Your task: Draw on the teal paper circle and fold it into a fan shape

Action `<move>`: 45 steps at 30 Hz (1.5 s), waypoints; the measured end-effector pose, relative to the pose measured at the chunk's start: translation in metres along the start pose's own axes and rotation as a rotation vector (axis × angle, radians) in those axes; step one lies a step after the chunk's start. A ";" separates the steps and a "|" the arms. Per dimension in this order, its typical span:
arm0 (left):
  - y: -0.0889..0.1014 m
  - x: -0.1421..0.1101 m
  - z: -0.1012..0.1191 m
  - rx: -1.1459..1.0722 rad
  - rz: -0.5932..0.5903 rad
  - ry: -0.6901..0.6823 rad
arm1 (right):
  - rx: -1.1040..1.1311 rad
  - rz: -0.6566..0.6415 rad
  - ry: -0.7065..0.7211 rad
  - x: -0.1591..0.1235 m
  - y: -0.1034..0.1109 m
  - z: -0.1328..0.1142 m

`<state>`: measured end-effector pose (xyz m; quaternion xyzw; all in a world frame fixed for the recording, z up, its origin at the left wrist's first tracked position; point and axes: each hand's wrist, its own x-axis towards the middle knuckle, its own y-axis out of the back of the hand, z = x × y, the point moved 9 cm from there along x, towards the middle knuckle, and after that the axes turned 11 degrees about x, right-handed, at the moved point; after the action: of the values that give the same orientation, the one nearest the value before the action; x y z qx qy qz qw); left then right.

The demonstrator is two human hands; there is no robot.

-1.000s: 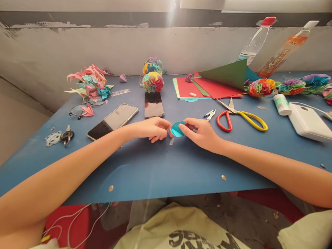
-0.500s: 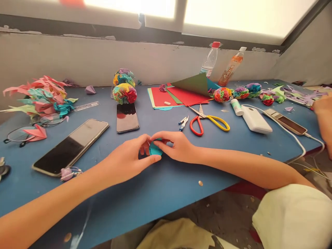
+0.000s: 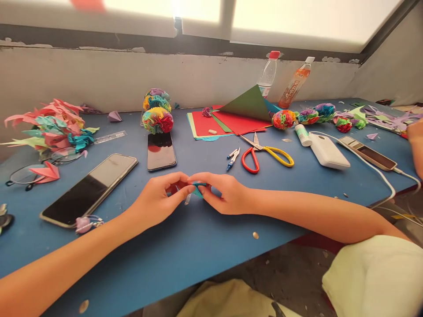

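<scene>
A small piece of teal paper (image 3: 198,191) is pinched between my two hands, just above the blue table (image 3: 211,246). My left hand (image 3: 165,196) grips its left side with thumb and fingertips. From the other side, my right hand (image 3: 223,191) holds it with thumb and index finger. The paper looks folded, and fingers cover much of it. Beyond my hands lie scissors (image 3: 257,149) with one red and one yellow handle, their blades partly open. A small blue-and-white compass-like tool (image 3: 233,157) rests beside them.
Two phones (image 3: 161,151) lie to the left, near glasses (image 3: 26,174) and a pile of folded paper (image 3: 56,125). Coloured sheets (image 3: 201,123) and ruffled paper balls (image 3: 157,119) stand behind. A glue stick (image 3: 302,135), white power bank (image 3: 330,152) and another person's hand (image 3: 416,141) are rightward.
The teal paper has been turned or folded and shows a smaller, narrower face. My fingertips have come closer together around it.
</scene>
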<state>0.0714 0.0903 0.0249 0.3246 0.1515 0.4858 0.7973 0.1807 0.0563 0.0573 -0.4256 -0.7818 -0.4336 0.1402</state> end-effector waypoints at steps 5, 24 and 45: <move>-0.002 0.004 0.003 -0.186 -0.071 -0.006 | -0.109 -0.194 0.145 -0.003 -0.013 -0.011; -0.011 0.007 -0.013 -0.161 -0.165 0.141 | -0.486 -0.014 0.253 0.000 -0.002 -0.008; -0.008 -0.027 0.050 0.975 0.364 -0.699 | -0.507 0.129 0.379 -0.012 0.006 -0.011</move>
<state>0.0917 0.0455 0.0544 0.8114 0.0283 0.3540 0.4642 0.1904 0.0425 0.0603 -0.4072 -0.5803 -0.6763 0.2002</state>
